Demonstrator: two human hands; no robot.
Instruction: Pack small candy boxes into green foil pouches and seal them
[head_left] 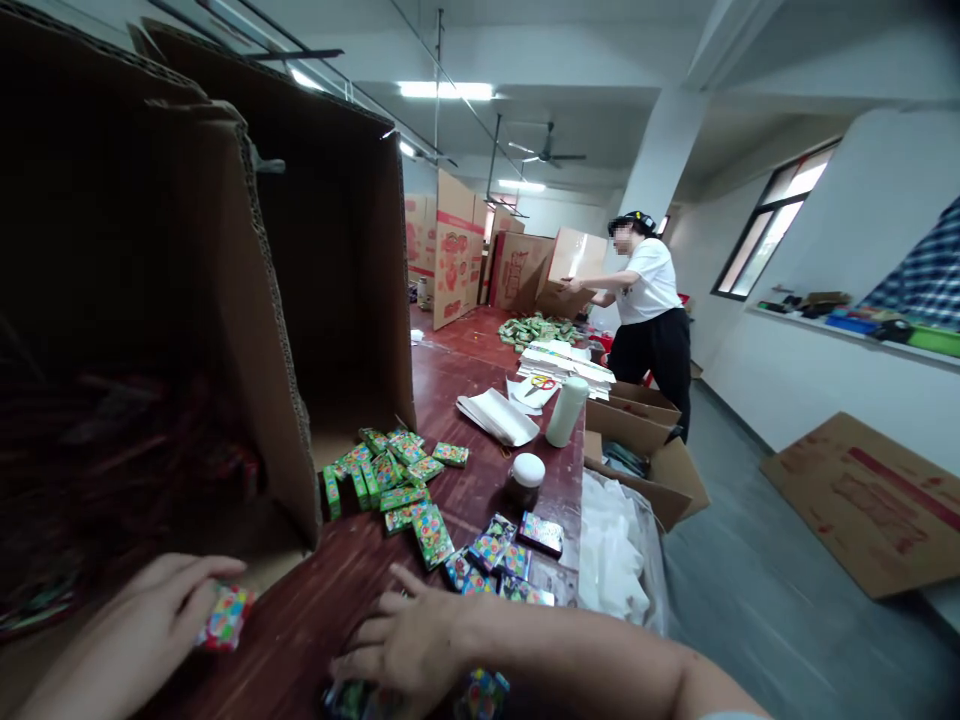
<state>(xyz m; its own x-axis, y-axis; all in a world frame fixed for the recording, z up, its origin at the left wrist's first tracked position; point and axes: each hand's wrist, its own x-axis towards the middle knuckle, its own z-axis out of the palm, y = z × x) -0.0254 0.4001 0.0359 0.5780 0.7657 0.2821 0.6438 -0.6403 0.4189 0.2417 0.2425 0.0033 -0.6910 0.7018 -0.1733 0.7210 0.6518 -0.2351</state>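
Observation:
At the lower left, my left hand [169,605] is closed on a small red candy-style box [225,615] printed with coloured dots. It is beside the opening of a large carton. My right hand [412,635] lies palm down at the bottom middle with its fingers spread over small dark printed boxes [349,697]; what is under the palm is hidden. More purple-black boxes [495,545] lie just beyond it. Past them is a loose pile of small green boxes [401,480] with coloured dots, in front of a second carton.
Two large open cartons [360,260] stand on the left of the red-brown table [442,385]. A brown jar with a white lid [527,475], a pale green bottle [568,412] and scissors [541,382] stand or lie ahead. A person [649,290] handles cardboard at the far end.

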